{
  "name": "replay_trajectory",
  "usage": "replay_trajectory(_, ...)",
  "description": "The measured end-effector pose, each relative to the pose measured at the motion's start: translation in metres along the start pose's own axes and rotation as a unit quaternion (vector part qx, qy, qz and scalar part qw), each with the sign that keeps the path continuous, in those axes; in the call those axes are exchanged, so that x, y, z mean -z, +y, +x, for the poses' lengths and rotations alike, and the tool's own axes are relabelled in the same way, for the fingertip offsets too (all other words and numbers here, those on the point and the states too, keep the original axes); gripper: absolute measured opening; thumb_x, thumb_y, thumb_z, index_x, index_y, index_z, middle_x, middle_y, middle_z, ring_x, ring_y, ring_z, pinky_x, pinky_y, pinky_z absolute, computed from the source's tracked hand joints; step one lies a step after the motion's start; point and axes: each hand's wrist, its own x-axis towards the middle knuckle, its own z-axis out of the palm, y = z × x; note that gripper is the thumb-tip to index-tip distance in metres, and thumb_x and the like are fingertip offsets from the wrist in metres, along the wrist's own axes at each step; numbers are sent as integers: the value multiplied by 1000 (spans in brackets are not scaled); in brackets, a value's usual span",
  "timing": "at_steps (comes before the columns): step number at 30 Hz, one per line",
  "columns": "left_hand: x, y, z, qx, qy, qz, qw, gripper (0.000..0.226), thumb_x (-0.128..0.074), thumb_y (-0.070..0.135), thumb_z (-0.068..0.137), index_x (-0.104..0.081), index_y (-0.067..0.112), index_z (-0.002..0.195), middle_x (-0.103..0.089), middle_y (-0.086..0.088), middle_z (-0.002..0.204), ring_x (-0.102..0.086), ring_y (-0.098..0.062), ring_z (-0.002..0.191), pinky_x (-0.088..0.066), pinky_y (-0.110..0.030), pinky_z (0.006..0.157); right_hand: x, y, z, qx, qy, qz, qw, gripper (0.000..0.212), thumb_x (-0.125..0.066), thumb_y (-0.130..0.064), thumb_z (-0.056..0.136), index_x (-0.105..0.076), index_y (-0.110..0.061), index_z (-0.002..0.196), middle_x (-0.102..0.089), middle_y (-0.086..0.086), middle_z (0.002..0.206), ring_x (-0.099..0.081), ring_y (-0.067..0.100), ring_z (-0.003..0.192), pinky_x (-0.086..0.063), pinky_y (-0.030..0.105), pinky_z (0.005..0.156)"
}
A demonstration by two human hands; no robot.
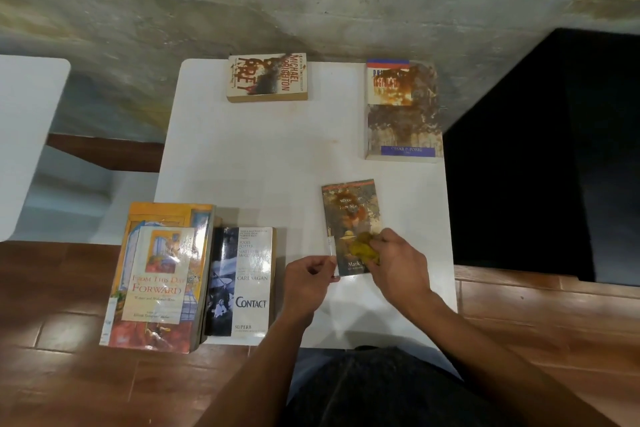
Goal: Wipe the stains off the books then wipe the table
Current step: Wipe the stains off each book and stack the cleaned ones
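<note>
The right hand (398,263) bunches a yellow cloth (363,248) on the Tom Sawyer book (351,218), whose stained length runs toward 12 o'clock, while the left hand (308,279) pinches its near-left corner.

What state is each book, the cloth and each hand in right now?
Tom Sawyer book: stained, being wiped.
Yellow cloth: bunched, on that book.
Right hand: grips the cloth.
Left hand: holds the book's near corner.
Prey book: stained.
Pobre book: heavily stained.
Contact book: looks clean.

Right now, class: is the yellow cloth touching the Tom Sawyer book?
Touching. The head view shows the right hand pressing the yellow cloth onto the lower cover of the Tom Sawyer book, with no gap visible.
</note>
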Motion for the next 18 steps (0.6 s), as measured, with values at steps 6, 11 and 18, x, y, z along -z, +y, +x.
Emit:
replay_trajectory(6,0,3,-1,-2,-2,-3,1000,9,-71,25,93,-75,21,99,-75,8,92,-74,-8,79,-59,-23,79,6,-7,15,-29,8,0,1000,26,-65,-29,92,-70,-19,116,-59,-2,105,-62,18,85,-52,29,68)
replay_trajectory(11,0,1,-1,2,5,20,1000,9,-71,28,92,-75,23,100,-74,11,91,-74,-9,81,-58,-21,77,5,-9,8,21,-18,5,1000,29,-63,-24,92,-69,-23,120,-60,-6,116,-62,18,93,-52,30,71)
replay_trajectory(18,1,6,-4,2,2,1,1000,3,-70,25,93,-73,25,93,-75,11,85,-73,-3,74,-53,-13,66,2,-16,10,21,3,28,999,28,-67,-24,91,-71,-21,119,-59,-11,130,-63,16,101,-51,27,73)
